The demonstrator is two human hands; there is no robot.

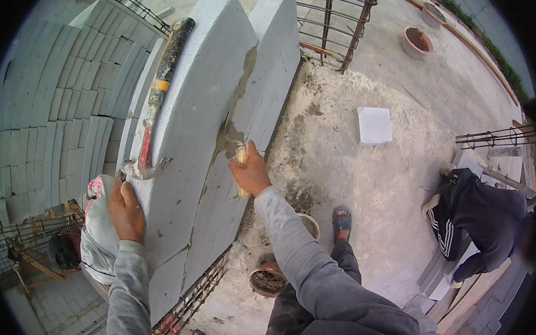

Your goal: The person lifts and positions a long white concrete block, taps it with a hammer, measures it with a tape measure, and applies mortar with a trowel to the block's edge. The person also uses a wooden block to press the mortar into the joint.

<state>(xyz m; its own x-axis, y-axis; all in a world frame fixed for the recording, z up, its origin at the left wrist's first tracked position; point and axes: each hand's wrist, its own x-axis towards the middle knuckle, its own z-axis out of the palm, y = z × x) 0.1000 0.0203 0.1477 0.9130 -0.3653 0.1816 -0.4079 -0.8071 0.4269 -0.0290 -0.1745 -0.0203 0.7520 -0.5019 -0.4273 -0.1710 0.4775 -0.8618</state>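
My right hand is closed round the wooden handle of a trowel, beside a wall of pale grey blocks. Its blade is mostly hidden and cannot be made out clearly. Wet grey mortar is smeared along a joint just beyond that hand. With fingers extended, my left hand rests against the wall's top edge; its fingertips are partly hidden. Close by it lies a hammer with a black, yellow and red handle, its metal head next to the fingers.
A mortar bucket stands by my legs, and another bucket is farther off. A white block lies on the concrete floor. One person bends at the right; another is beyond the wall. Rebar rises at the wall's far end.
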